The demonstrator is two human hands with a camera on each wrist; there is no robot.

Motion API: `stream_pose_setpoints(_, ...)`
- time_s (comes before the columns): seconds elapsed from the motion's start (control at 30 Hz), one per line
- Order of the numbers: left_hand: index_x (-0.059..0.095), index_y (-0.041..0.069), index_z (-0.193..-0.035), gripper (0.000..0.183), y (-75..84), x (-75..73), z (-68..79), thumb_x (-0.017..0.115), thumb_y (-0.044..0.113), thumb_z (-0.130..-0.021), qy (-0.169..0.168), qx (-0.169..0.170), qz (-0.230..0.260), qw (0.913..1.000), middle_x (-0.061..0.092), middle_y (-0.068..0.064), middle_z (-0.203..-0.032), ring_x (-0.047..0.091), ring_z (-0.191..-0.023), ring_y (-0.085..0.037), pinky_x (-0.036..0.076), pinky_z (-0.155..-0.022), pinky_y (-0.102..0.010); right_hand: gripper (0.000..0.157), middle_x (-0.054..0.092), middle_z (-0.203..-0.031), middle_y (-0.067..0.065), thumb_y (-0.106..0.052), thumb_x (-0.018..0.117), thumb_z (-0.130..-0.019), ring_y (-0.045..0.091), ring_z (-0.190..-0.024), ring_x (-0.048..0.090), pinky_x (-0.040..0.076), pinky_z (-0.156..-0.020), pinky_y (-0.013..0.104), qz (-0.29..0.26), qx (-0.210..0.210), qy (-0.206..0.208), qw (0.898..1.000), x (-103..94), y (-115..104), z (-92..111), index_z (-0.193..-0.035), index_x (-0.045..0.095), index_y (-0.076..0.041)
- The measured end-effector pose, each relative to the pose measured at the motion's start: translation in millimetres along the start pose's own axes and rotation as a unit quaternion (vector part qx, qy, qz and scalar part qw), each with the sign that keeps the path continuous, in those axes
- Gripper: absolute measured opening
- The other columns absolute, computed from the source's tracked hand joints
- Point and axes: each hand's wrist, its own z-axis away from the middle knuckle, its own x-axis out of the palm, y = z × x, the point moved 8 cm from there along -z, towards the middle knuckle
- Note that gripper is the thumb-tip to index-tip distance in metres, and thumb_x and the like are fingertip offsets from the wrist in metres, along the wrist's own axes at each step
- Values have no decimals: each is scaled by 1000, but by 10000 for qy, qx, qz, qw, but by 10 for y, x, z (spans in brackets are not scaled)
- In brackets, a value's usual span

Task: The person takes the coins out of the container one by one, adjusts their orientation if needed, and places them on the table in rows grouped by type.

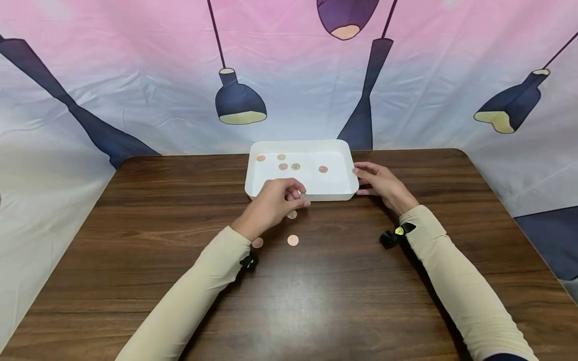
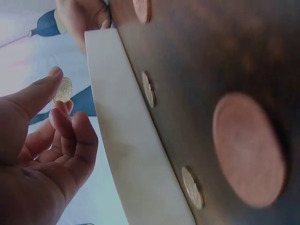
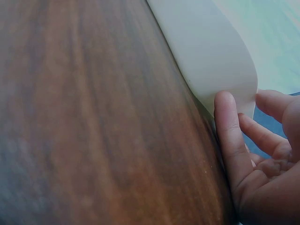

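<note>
My left hand [image 1: 274, 201] is over the near side of a white tray [image 1: 300, 146]. Its thumb and fingertips pinch a gold-coloured coin [image 2: 66, 90], held above the rim in the left wrist view. At the tray's right end, my right hand [image 1: 384, 184] touches the outer wall with mostly straight fingers [image 3: 227, 115]. Inside the tray lie several copper and gold-coloured coins, among them a copper coin [image 1: 323, 169]. Before the tray, a gold-coloured coin [image 1: 292, 214] and two copper coins [image 1: 293, 240] lie on the table; the left wrist view shows another gold-coloured coin [image 2: 192, 187] there.
The brown wooden table [image 1: 180, 210] reaches back to a hanging cloth [image 1: 176, 100] printed with lamps. The tray stands near the table's back edge. Each wrist wears a small black device, such as the one on the right [image 1: 389, 239].
</note>
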Motion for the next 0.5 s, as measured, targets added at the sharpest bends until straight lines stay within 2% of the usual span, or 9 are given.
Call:
stream_pose_setpoints(0.07, 73, 7, -104, 18, 10, 48, 22, 83, 18, -94, -63, -11, -18, 10000, 67, 2, -83, 63, -66, -14, 52, -67, -25, 58, 51, -142, 15, -34, 57, -111, 12, -104, 64, 61, -84, 23, -9, 5, -8, 10000, 6, -2, -4, -161, 42, -9)
stream_pose_setpoints(0.2, 72, 5, -109, 21, 22, 146, 44, 81, 17, -95, -237, -37, -24, 9997, 72, 3, -86, 66, -75, -11, 56, -77, -27, 58, 51, -143, 16, -35, 57, -111, 14, -105, 63, 61, -84, 23, 14, 21, -8, 10000, 6, -4, -10, -161, 42, -9)
stream_pose_setpoints(0.3, 71, 3, -114, 22, 18, 225, 43, 79, 14, -96, -393, -111, 189, 9990, 76, 2, -92, 70, -83, -9, 57, -85, -28, 58, 50, -144, 16, -35, 56, -111, 15, -106, 62, 60, -84, 23, 30, 48, -9, 10000, 0, -1, -9, -161, 42, -10)
stream_pose_setpoints(0.37, 71, 4, -115, 23, 10, 265, 37, 79, 13, -96, -434, -184, 420, 9980, 76, 2, -94, 71, -84, -9, 57, -84, -28, 58, 50, -144, 16, -35, 56, -111, 15, -106, 63, 60, -85, 23, 34, 51, -12, 10000, -2, -1, -6, -161, 42, -10)
stream_pose_setpoints(0.5, 72, 6, -121, 30, 0, 330, 30, 82, 16, -95, -521, -260, 956, 9937, 75, 1, -95, 70, -81, -13, 54, -74, -26, 58, 51, -143, 15, -34, 56, -111, 13, -105, 64, 61, -85, 23, -8, 31, -11, 10000, -10, 2, -6, -161, 42, -9)
